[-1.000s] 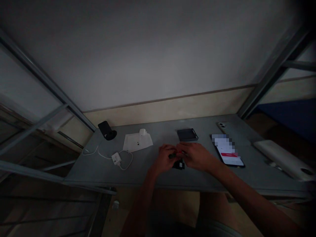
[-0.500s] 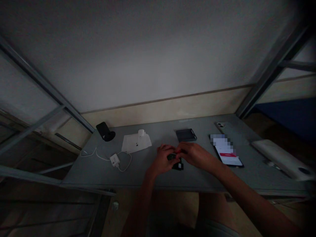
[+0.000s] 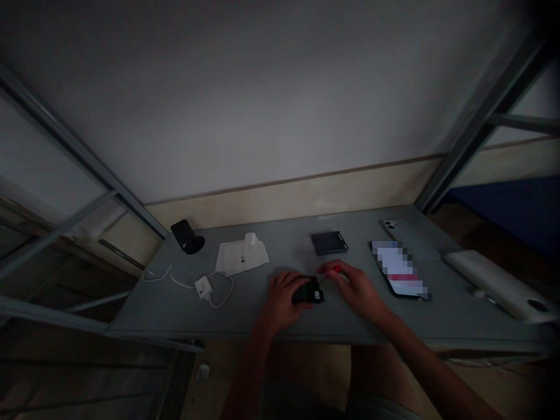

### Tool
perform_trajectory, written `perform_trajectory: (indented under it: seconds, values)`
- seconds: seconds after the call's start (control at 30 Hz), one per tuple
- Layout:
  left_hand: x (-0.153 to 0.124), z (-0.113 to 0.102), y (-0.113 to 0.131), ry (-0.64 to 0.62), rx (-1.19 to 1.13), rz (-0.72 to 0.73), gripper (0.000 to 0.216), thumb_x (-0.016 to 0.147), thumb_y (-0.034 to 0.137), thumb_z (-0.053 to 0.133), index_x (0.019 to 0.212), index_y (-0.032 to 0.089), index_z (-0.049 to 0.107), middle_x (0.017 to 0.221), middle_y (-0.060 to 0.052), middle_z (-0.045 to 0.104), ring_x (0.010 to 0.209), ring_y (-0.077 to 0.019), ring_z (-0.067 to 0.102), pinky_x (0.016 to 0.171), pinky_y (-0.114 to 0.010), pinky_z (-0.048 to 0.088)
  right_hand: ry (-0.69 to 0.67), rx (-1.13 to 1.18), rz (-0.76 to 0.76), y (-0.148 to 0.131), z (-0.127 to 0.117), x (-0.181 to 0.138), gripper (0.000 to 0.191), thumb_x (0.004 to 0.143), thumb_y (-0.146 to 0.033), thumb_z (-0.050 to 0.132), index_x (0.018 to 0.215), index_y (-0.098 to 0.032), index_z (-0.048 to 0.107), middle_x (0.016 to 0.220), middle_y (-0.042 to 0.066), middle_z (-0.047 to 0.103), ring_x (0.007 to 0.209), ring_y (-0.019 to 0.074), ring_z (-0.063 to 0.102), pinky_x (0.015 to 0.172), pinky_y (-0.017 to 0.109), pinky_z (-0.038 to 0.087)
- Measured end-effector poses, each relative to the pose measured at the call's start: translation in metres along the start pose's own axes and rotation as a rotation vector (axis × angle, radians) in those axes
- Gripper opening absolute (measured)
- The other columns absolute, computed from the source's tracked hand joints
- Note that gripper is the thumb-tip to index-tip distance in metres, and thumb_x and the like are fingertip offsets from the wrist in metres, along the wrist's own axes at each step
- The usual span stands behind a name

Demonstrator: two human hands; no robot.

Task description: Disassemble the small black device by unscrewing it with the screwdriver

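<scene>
Two slips looked possible: the red-handled tool could skid off the black device if pushed too hard, or the device could slide on the grey table if held loosely. The left hand curled around the device near the table's front edge; the right hand, apart from it, pinched the tool, its tip by the device's right side, contact unclear

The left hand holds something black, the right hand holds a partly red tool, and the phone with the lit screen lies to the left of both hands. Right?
Not quite: the lit phone lies to the right of both hands, as the head view shows. The rest stands: the left hand holds the black object, and the right hand the partly red tool.
</scene>
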State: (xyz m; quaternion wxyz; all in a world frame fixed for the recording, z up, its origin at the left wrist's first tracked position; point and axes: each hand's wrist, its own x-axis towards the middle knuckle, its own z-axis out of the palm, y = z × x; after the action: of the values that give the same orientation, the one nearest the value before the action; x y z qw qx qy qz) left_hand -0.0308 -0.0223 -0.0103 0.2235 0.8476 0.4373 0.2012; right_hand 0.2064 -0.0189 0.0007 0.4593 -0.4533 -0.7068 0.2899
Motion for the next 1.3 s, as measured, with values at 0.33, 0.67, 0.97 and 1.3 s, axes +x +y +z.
perform_trajectory:
  seconds: [0.33,0.67,0.97,1.3]
  values:
    - [0.012,0.021,-0.008,0.198,0.021,-0.073,0.074,0.078,0.027,0.082,0.144,0.028,0.048,0.149,-0.008,0.050,0.141,-0.0292,0.040,0.119,-0.052,0.029,-0.175,-0.880,0.163,0.059,-0.034,0.036,0.034,0.095,-0.024,0.051,0.126,-0.025,0.065,0.135,0.011,0.063,0.078,0.0214,0.072,0.069,0.032,0.051]
    - [0.005,0.019,-0.005,0.201,0.056,-0.094,0.069,0.080,0.030,0.078,0.143,0.029,0.050,0.137,-0.010,0.054,0.129,-0.0307,0.048,0.115,-0.053,0.037,-0.150,-0.710,0.218,0.048,-0.061,0.053,0.037,0.095,-0.022,0.044,0.120,-0.028,0.071,0.091,0.004,0.079,0.078,0.0214,0.073,0.071,0.028,0.048]
    - [0.002,0.018,-0.006,0.155,-0.060,-0.056,0.069,0.079,0.020,0.079,0.142,0.032,0.052,0.144,-0.007,0.050,0.136,-0.0280,0.046,0.119,-0.049,0.037,-0.150,-0.803,0.294,0.058,-0.059,0.084,0.043,0.103,-0.036,0.035,0.118,-0.019,0.071,0.115,0.017,0.074,0.096,0.0302,0.072,0.083,0.040,0.050]
    - [0.005,0.028,-0.013,0.222,-0.226,-0.158,0.084,0.071,0.022,0.087,0.145,0.031,0.048,0.149,-0.008,0.045,0.138,-0.0259,0.048,0.119,-0.045,0.039,-0.303,-0.693,-0.038,0.070,-0.042,0.044,0.059,0.083,-0.043,0.073,0.137,-0.025,0.061,0.143,0.014,0.059,0.126,0.0340,0.058,0.107,0.051,0.044]
